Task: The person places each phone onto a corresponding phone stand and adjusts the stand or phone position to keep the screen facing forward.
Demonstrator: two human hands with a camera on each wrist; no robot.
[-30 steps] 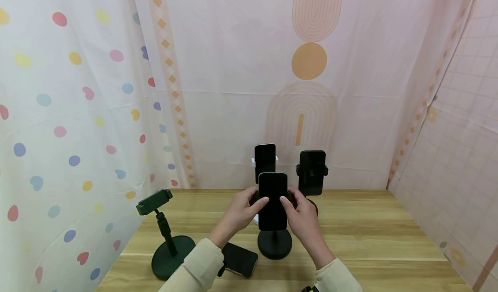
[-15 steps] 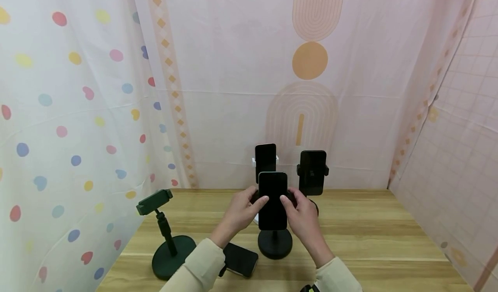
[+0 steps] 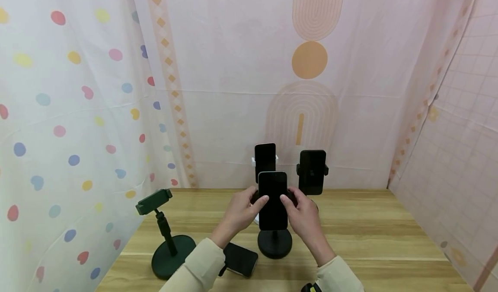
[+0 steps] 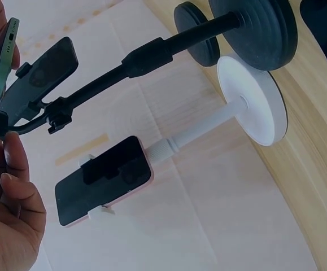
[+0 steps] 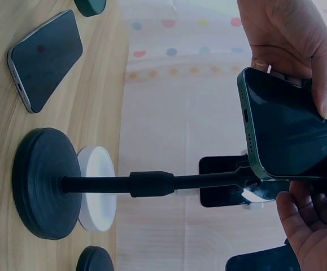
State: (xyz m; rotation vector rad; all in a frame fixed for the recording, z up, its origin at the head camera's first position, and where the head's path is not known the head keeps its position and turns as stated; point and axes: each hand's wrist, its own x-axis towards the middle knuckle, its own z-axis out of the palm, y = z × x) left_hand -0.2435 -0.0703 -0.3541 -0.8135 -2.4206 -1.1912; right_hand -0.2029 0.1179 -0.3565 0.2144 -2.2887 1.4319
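Note:
A dark phone with a green edge [image 3: 273, 214] stands upright at the head of a black round-based stand [image 3: 274, 244]. My left hand [image 3: 242, 212] grips its left side, thumb on the screen and fingers curled behind around the holder. On the other side my right hand [image 3: 305, 216] does the same, its thumb also on the screen. In the right wrist view both hands hold the phone [image 5: 287, 130] from opposite edges, above the stand's thin pole [image 5: 194, 182]. The holder's clamp is mostly hidden behind the phone and fingers.
Behind are a white stand [image 4: 253, 99] with a phone [image 4: 104, 180] and a black stand with another phone [image 3: 312, 172]. A green stand [image 3: 171, 257] without a phone is at the left. Another phone [image 3: 240, 259] lies on the wooden table [image 3: 369, 240] near my left forearm.

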